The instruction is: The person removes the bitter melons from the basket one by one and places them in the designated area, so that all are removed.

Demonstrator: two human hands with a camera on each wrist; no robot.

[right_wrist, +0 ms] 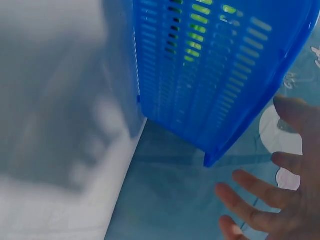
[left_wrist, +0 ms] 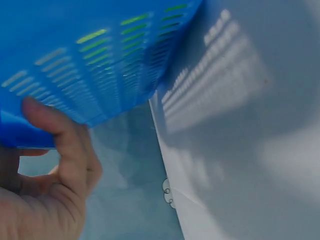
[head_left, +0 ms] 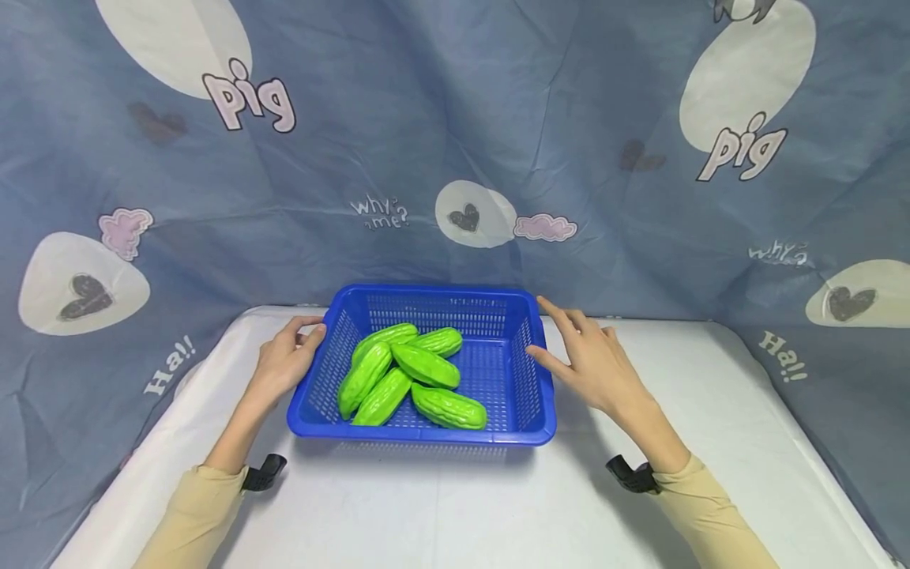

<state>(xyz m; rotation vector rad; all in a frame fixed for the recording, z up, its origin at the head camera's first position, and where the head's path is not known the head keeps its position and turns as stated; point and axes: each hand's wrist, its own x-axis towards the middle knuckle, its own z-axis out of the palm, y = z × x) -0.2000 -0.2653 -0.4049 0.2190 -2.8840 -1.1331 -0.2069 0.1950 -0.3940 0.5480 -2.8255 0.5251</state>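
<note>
The blue basket (head_left: 426,435), holding green gourds (head_left: 426,366), sits at the worktop's (head_left: 441,506) far side; my left hand (head_left: 283,359) clamps its fingers on the rim; my right hand (head_left: 599,365) holds its fingers apart beside it; positioning appears in hand; next, close the right fingers.

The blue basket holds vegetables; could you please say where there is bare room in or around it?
In the blue basket, the floor is bare between the vegetables and right wall; the left is crowded. The white table is bare in front, between the wrist mounts, and right of the right hand.
</note>
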